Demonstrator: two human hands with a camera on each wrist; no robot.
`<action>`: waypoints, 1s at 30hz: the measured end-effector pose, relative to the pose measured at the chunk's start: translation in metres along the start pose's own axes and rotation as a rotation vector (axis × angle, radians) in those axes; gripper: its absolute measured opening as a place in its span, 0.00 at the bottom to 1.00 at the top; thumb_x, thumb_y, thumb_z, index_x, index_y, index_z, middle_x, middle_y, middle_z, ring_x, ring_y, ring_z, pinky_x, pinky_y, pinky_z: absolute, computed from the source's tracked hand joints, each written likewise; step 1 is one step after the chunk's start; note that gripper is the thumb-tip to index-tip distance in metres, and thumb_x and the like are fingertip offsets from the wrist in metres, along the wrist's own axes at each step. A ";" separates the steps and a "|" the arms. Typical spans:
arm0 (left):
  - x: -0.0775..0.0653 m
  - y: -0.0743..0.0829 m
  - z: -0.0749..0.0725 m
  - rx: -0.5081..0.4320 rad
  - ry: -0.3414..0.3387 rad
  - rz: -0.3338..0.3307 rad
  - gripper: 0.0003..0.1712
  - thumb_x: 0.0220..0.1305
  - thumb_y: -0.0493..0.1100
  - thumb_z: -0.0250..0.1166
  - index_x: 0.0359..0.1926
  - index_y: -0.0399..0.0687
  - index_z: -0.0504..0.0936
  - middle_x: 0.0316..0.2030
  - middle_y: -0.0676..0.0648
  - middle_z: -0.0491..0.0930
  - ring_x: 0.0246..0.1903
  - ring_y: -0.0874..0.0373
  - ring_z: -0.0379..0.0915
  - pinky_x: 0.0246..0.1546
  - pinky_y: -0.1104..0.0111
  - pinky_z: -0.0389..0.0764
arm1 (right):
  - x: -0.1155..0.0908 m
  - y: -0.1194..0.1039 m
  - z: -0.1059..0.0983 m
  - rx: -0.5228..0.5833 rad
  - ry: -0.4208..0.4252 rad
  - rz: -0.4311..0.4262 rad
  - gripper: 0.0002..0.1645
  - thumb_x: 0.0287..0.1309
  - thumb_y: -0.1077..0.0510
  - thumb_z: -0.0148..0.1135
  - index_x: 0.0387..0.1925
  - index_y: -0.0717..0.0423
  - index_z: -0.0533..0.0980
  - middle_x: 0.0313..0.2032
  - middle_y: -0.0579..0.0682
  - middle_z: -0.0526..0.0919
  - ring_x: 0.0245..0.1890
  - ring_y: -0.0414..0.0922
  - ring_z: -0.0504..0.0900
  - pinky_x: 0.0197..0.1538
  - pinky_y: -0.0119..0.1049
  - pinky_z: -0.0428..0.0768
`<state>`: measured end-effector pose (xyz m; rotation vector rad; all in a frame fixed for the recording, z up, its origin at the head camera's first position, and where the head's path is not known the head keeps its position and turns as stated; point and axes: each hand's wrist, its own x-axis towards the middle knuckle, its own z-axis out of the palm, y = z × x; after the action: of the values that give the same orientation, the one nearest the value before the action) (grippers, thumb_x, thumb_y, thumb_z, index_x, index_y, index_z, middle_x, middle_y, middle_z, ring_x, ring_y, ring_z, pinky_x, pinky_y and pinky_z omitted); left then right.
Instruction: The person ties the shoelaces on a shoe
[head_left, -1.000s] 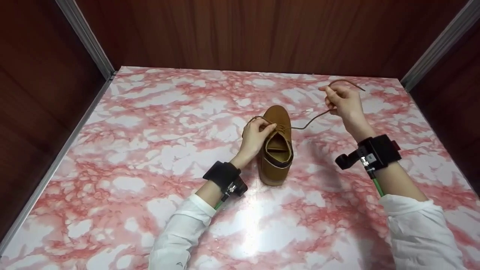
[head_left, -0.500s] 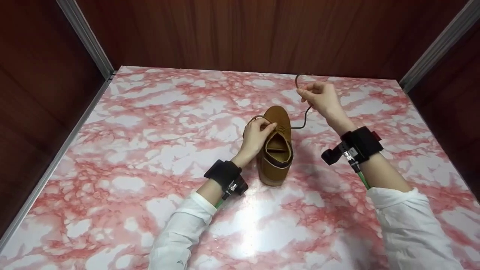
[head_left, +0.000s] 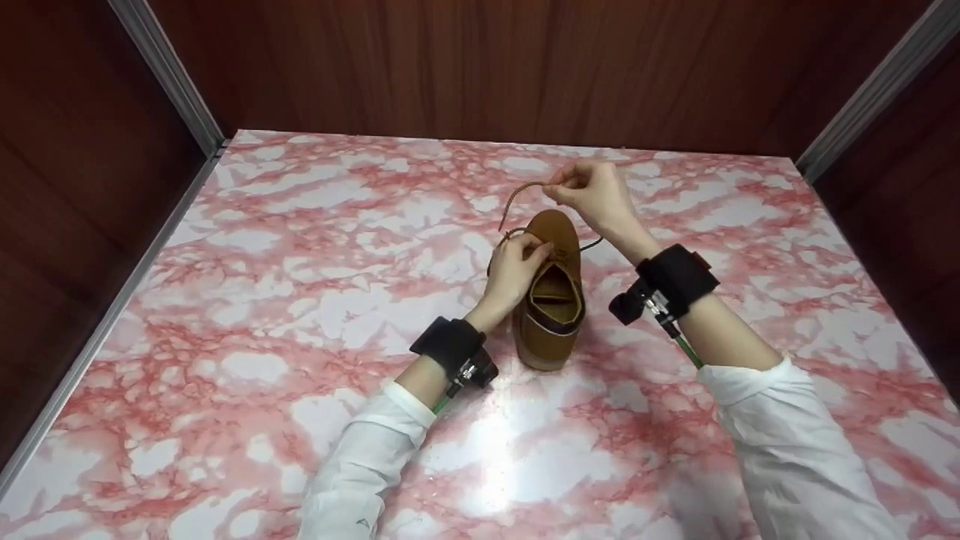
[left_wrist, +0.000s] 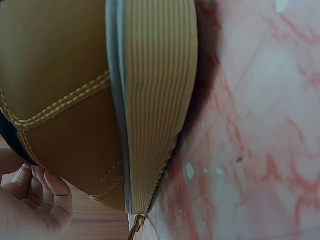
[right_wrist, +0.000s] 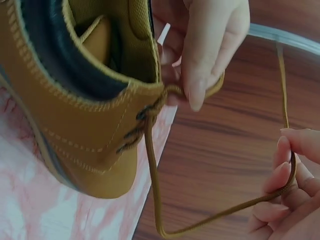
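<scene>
A tan lace-up shoe (head_left: 544, 346) stands upright on the tabletop, its toe pointing away from me. My left hand (head_left: 511, 274) is at the left of the shoe's throat, pinching a brown shoelace (right_wrist: 172, 90) close to the top eyelets. Beyond the toe, my right hand (head_left: 596, 196) pinches the other shoelace (head_left: 514, 201) between thumb and fingers, above the table. That lace's free end hangs down to the left of the fingers. In the right wrist view a slack stretch of it runs from the eyelets to my right hand (right_wrist: 295, 192). The ribbed sole (left_wrist: 155, 90) fills the left wrist view.
The tabletop (head_left: 255, 360) has a red and white marbled surface. Dark wood panels (head_left: 480, 67) enclose it at the back and both sides, with metal posts (head_left: 169, 71) in the corners. Black camera straps (head_left: 679, 279) sit on both wrists.
My right hand has swung leftward with its lace, from well right of the shoe to just beyond the toe. The lace's free end now points left and down. My left hand stays put.
</scene>
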<state>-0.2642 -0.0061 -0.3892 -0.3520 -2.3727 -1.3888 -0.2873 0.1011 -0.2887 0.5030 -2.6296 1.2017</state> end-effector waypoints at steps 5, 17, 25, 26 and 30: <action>0.000 0.002 0.002 0.007 0.005 0.005 0.08 0.43 0.46 0.52 0.17 0.48 0.71 0.18 0.57 0.67 0.22 0.69 0.61 0.24 0.78 0.60 | 0.002 0.001 0.012 -0.040 -0.030 -0.054 0.11 0.32 0.51 0.56 0.18 0.54 0.72 0.15 0.46 0.71 0.16 0.37 0.67 0.18 0.27 0.63; 0.000 0.002 0.002 0.045 0.011 0.046 0.07 0.44 0.45 0.51 0.23 0.46 0.72 0.21 0.55 0.69 0.25 0.66 0.63 0.26 0.76 0.60 | 0.002 -0.015 0.039 -0.114 -0.122 -0.092 0.07 0.34 0.51 0.54 0.18 0.49 0.72 0.17 0.41 0.71 0.16 0.34 0.67 0.20 0.27 0.63; -0.003 -0.001 0.003 0.060 0.055 0.141 0.06 0.43 0.39 0.52 0.18 0.39 0.72 0.19 0.48 0.70 0.23 0.60 0.65 0.24 0.75 0.62 | -0.003 -0.018 0.049 -0.123 -0.310 -0.077 0.08 0.36 0.50 0.52 0.21 0.48 0.73 0.20 0.39 0.72 0.22 0.33 0.68 0.25 0.27 0.63; -0.003 -0.001 0.003 0.060 0.053 0.139 0.06 0.42 0.38 0.52 0.19 0.39 0.72 0.20 0.48 0.71 0.23 0.60 0.65 0.24 0.74 0.62 | -0.004 -0.018 0.049 -0.118 -0.320 -0.071 0.08 0.37 0.49 0.51 0.21 0.47 0.73 0.20 0.39 0.72 0.22 0.33 0.68 0.26 0.27 0.63; -0.002 -0.001 0.003 0.080 0.045 0.100 0.05 0.42 0.37 0.51 0.19 0.39 0.72 0.20 0.48 0.71 0.24 0.60 0.65 0.24 0.74 0.62 | -0.005 -0.020 0.046 -0.081 -0.336 -0.082 0.11 0.40 0.47 0.47 0.20 0.46 0.73 0.22 0.43 0.73 0.23 0.34 0.68 0.26 0.28 0.63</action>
<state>-0.2634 -0.0036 -0.3921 -0.4069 -2.3335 -1.2401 -0.2769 0.0546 -0.3064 0.8543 -2.8841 1.0598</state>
